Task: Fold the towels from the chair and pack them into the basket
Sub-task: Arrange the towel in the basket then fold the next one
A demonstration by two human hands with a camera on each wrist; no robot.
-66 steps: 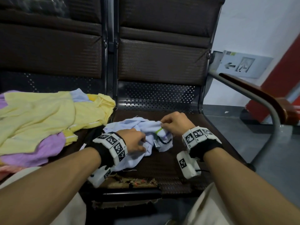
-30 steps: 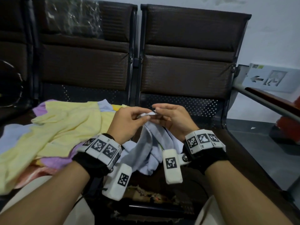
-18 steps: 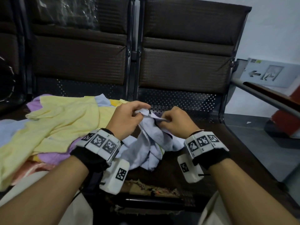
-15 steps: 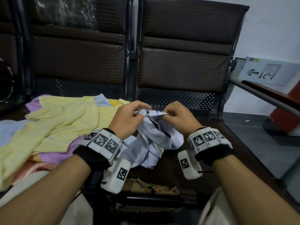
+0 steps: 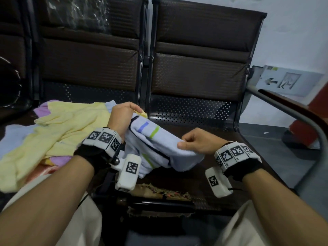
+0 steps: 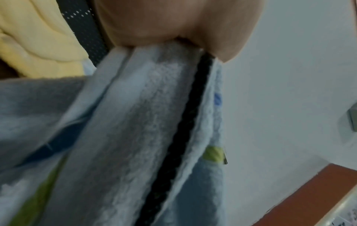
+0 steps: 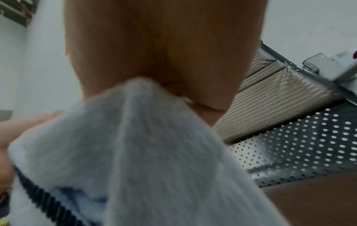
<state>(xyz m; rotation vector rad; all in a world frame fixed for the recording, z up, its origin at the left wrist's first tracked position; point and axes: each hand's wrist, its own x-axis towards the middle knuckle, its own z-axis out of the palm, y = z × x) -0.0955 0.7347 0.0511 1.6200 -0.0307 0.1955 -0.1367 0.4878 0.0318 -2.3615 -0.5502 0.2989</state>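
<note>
A pale blue towel (image 5: pixel 159 144) with a dark edge trim and blue and green stripes is stretched between both hands above the right chair seat (image 5: pixel 221 134). My left hand (image 5: pixel 124 112) grips its far corner, and the left wrist view shows the towel (image 6: pixel 135 122) bunched under the palm. My right hand (image 5: pixel 195 141) pinches the near edge; in the right wrist view the cloth (image 7: pixel 135 152) hangs from the fingers. A pile of yellow, lilac and blue towels (image 5: pixel 62 128) lies on the left seat. No basket is in view.
Dark padded chair backs (image 5: pixel 200 50) stand behind the seats. A metal and wood armrest (image 5: pixel 292 110) curves along the right. The seat's front edge (image 5: pixel 159 190) is torn and frayed. A grey floor (image 5: pixel 276 139) lies to the right.
The hands have drawn apart, left up and back, right down and toward me. The crumpled towel has opened into a stretched band, its striped face now showing.
</note>
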